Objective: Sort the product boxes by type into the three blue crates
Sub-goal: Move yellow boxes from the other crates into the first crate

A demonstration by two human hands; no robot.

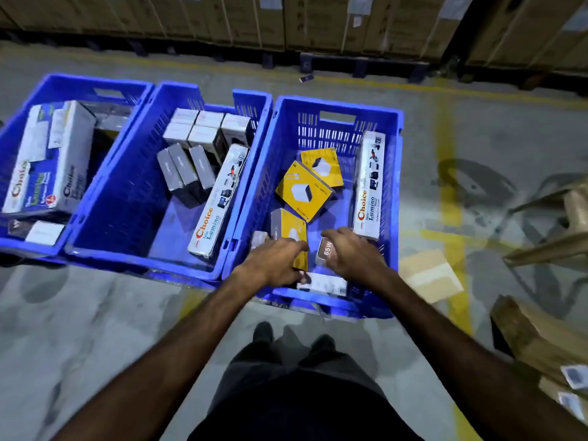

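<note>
Three blue crates stand side by side on the floor: left crate (19, 128), middle crate (127, 198), right crate (393, 173). The right crate holds three yellow boxes (304, 190), a long white Choice Lumino box (369, 186), a small grey 65W box (325, 251) and a white box (324, 283) at its near wall. My right hand (353, 254) curls around the 65W box. Beside it, my left hand (273, 262) lies flat, fingers spread, on the nearest yellow box (291, 229). The middle crate has several small grey and white boxes (197, 135) and another long Lumino box (218, 202).
The left crate carries large Choice boxes (66, 160). Wooden pallets (547, 332) and a flat cardboard piece (429, 275) lie on the floor to the right. Stacked cartons (286, 20) on pallets line the far side. My feet (264, 332) are just in front of the right crate.
</note>
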